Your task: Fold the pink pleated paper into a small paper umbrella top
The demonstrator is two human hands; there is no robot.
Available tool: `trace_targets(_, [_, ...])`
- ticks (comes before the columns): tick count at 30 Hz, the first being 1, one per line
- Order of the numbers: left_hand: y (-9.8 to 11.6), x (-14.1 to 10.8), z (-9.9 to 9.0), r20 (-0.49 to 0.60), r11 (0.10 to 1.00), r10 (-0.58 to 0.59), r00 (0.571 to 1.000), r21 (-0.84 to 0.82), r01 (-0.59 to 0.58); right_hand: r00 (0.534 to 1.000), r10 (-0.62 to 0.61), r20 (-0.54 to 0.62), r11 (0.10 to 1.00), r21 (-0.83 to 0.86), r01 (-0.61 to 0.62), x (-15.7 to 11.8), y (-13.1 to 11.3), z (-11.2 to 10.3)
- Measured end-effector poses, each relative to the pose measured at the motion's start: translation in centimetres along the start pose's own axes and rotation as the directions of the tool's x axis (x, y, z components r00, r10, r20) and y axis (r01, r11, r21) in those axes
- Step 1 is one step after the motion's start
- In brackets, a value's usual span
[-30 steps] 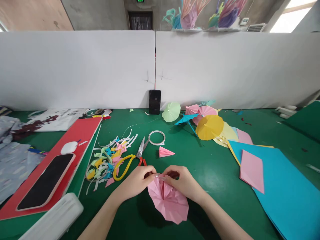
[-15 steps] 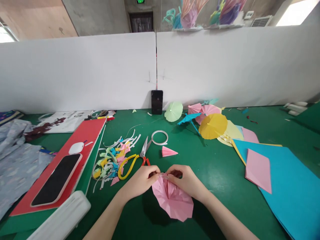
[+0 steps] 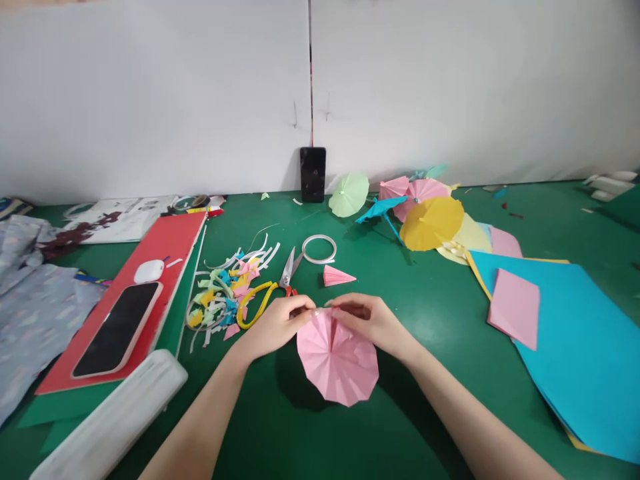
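While your left hand [image 3: 279, 324] and right hand [image 3: 371, 323] pinch the far edge of the pleated pink paper disc [image 3: 343, 365], press lightly to keep its folds crisp.

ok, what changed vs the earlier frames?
View tipped down, so the scene sits higher in frame. The pink pleated paper now looks flatter and rounder, its near edge more evenly spread. No grip taken or released: left hand and right hand still pinch its far edge. Scissors, folded pink wedge and yellow paper umbrella stayed put.
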State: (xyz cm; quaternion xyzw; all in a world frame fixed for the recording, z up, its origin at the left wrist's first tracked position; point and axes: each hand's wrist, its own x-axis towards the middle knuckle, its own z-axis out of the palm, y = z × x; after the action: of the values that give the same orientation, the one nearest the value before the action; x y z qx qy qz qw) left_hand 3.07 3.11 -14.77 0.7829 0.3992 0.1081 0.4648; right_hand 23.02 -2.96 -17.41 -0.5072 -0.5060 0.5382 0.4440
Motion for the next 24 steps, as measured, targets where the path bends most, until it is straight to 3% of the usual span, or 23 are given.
trace_targets(10, [-0.7, 0.2, -1.1, -0.224, 0.999, 0.009, 0.975, 0.046, 0.001, 0.986, -0.079, -0.147, 0.990, 0.105, 0.095, 0.4, 0.4, -0.9])
trace_targets(21, [-1.4, 0.6, -0.7, -0.463, 0.999, -0.017, 0.886, -0.051, -0.008, 0.927, -0.134, -0.349, 0.979, 0.101, 0.179, 0.3, -0.3, -0.8])
trace_targets(24, [-1.4, 0.7, -0.8, -0.490, 0.996, -0.025, 0.871, -0.083, -0.017, 0.931, -0.108, -0.347, 0.984, 0.098, 0.151, 0.4, -0.3, -0.9])
